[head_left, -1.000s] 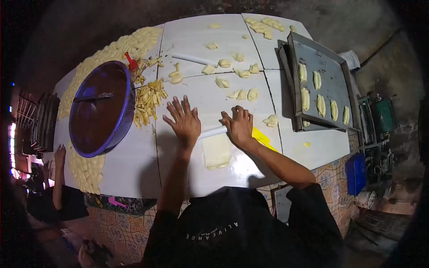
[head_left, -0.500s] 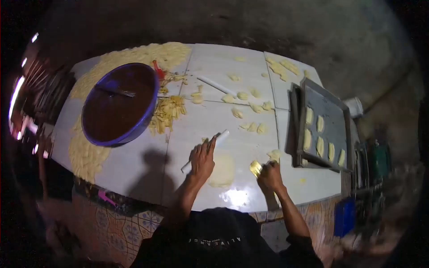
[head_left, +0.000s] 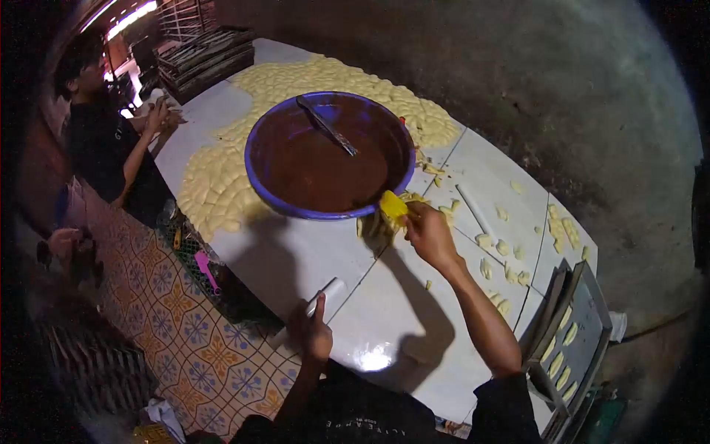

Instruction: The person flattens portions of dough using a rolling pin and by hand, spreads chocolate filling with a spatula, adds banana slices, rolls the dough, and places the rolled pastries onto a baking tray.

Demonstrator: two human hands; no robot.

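My left hand is closed around a white rolling pin at the table's near edge, thumb pointing up. In my right hand is a yellow scraper, held at the near right rim of a purple basin. Brown filling covers the basin's bottom, and a long metal-ended utensil leans inside it. Below the scraper, dough scraps lie beside the basin, partly covered by my hand.
Flattened dough pieces spread around the basin's left and far sides. A white stick and small dough lumps lie to the right. Trays with several shaped pieces stand at the right edge. Another person works at the far left.
The view has swung left, bringing the other person into sight. My right hand has carried the scraper from the table's right side to the basin rim; my left hand stays with the rolling pin.
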